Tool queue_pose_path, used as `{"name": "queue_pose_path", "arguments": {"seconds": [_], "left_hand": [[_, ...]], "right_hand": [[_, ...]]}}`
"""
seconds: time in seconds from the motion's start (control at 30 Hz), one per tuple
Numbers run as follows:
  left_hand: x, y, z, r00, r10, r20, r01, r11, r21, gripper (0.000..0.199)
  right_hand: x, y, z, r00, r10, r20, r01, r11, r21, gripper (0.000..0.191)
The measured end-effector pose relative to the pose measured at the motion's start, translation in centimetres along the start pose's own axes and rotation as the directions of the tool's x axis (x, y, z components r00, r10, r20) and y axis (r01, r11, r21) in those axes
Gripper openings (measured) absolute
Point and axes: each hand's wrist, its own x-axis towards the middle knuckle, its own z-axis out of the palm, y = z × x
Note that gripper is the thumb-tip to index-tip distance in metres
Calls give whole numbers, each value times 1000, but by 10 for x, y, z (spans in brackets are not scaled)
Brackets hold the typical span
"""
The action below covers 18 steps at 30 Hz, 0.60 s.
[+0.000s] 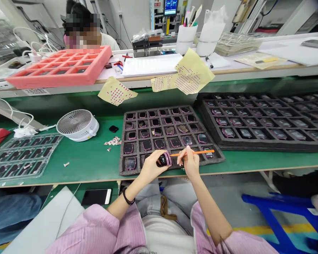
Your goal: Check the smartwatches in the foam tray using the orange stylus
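My left hand is closed on a small purple-rimmed watch body with a dark face, held above the front edge of a grey foam tray. Between the fingers of my right hand is a thin orange stick, its left end at the watch body's right side. Similar watch bodies fill many compartments of the tray beneath and behind both hands.
Dark foam trays of watch parts stand at the right. Leftward are a white fan, small loose strips and a clear tray. A pink foam tray rests on the shelf; a person sits behind it.
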Motion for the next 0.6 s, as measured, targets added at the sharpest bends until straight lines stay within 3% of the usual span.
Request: {"name": "queue_pose_path", "arguments": {"seconds": [0.4,0.6], "left_hand": [[0,1,-1,1000,-2,-9,2,1000,24,43],[0,3,0,1000,5,-6,-5,1000,4,44]], "right_hand": [[-5,3,3,996,-83,16,84,988,-130,53],[-3,2,3,1000,-13,25,13,1000,-1,52]]}}
